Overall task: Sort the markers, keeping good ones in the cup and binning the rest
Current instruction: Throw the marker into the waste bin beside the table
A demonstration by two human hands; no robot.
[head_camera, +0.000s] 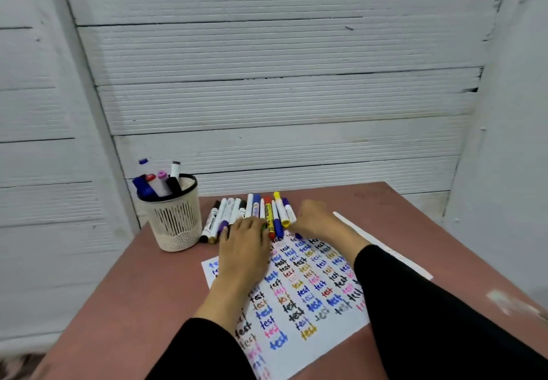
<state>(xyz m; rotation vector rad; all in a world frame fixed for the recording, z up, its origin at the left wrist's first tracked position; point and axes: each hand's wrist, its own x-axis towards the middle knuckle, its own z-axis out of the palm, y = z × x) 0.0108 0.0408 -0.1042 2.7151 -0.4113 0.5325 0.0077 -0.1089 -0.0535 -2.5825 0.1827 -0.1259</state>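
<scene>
Reaching over the test sheet (299,299), I have both hands at the row of markers (261,213) that lies side by side near the far edge of the tabletop (124,290). My left hand (241,244) lies flat with loose fingers on the near ends of the markers in the middle of the row. My right hand (315,219) is at the right end of the row, beside the yellow-capped marker (280,209); its fingers are turned away from me, so I cannot tell if it pinches one or only touches.

I judge that I am at the step of choosing the next marker to try. The next move needs one marker lifted out of the tight row without rolling its neighbours, then the cap taken off and a word written on a free part of the sheet.

The cup (175,222) stands at the far left corner, just beside the row, with several markers (160,182) already upright inside. A white strip (382,246) lies near the right edge. I see no bin here. The sheet is almost full of words, so free space is little.
</scene>
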